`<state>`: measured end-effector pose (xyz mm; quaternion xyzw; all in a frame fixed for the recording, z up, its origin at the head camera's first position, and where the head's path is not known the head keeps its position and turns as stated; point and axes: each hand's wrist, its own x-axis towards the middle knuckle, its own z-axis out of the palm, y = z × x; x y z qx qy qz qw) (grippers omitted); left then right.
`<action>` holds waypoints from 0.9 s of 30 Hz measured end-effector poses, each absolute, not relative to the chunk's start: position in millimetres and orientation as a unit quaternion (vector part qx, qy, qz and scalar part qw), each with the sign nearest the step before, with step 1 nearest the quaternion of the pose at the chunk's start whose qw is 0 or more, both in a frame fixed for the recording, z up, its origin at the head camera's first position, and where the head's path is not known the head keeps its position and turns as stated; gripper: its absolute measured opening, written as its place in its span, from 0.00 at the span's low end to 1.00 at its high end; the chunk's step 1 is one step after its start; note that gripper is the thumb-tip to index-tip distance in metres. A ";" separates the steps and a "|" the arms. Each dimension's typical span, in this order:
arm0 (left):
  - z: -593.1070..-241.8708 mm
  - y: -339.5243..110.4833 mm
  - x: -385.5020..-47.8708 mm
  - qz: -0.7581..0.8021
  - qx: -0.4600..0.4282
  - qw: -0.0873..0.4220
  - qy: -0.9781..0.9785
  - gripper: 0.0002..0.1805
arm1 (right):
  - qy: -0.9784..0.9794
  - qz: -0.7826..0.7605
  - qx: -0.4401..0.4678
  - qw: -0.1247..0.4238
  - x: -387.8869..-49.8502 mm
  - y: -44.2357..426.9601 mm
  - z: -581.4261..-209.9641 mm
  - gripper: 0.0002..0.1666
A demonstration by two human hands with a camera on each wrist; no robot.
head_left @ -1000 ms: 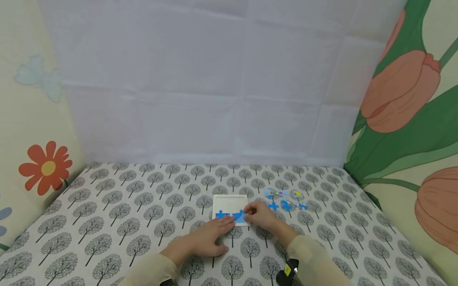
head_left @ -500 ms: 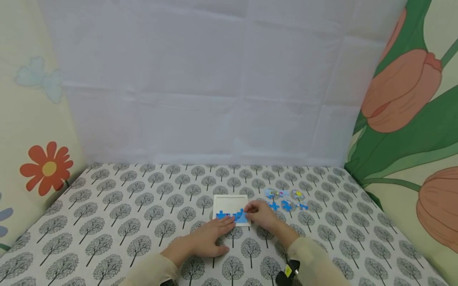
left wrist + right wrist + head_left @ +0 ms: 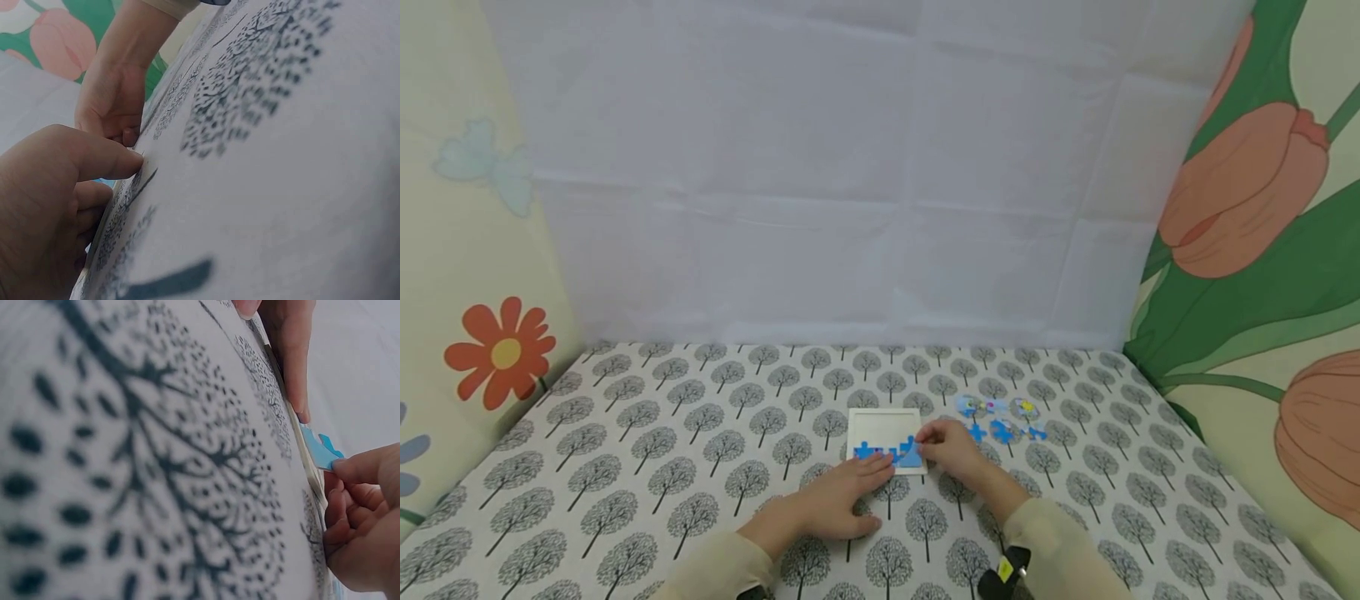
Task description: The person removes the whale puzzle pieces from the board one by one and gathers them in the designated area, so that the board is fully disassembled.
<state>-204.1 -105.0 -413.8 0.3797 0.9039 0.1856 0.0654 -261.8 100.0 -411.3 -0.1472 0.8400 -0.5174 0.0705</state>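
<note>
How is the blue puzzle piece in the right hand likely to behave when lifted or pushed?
The blue puzzle piece is probably stiff: pinched at one edge by the right hand, it shows no sag. Looking thin and flat, it is likely light and unlikely to roll.

At the white frame's (image 3: pixel 883 411) near right corner, the blue puzzle piece (image 3: pixel 912 455) in the right hand's (image 3: pixel 953 450) pinch has shifted slightly toward the frame's right side. Its tip now points nearer the frame's far edge, and more of its pale face shows.
</note>
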 end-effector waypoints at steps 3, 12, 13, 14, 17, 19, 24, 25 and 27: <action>-413.4 -105.5 -203.6 0.187 0.380 0.066 0.904 0.37 | 0.837 -0.525 -0.139 0.073 -262.7 100.0 -411.4 0.04; -412.2 -106.0 -203.0 0.189 0.380 0.067 0.903 0.36 | 0.825 -0.549 -0.101 0.089 -264.3 99.7 -406.3 0.05; -412.0 -105.8 -202.9 0.189 0.380 0.066 0.903 0.36 | 0.824 -0.550 -0.102 0.090 -264.1 100.0 -405.0 0.05; -412.0 -105.6 -202.8 0.190 0.380 0.065 0.903 0.36 | 0.823 -0.551 -0.102 0.091 -263.9 100.4 -403.7 0.05; -412.5 -105.1 -202.5 0.189 0.381 0.064 0.903 0.37 | 0.822 -0.552 -0.104 0.098 -264.2 102.6 -401.0 0.05; -413.0 -105.1 -202.7 0.189 0.380 0.064 0.903 0.37 | 0.822 -0.550 -0.108 0.100 -264.4 104.8 -399.6 0.05; -413.1 -105.4 -203.4 0.191 0.375 0.066 0.904 0.37 | 0.834 -0.530 -0.116 0.098 -263.7 111.3 -396.3 0.06; -413.1 -105.3 -203.5 0.192 0.375 0.067 0.904 0.37 | 0.838 -0.525 -0.117 0.095 -263.2 112.6 -395.8 0.06; -412.7 -104.9 -203.1 0.194 0.376 0.070 0.903 0.37 | 0.841 -0.521 -0.112 0.092 -261.8 114.7 -394.8 0.06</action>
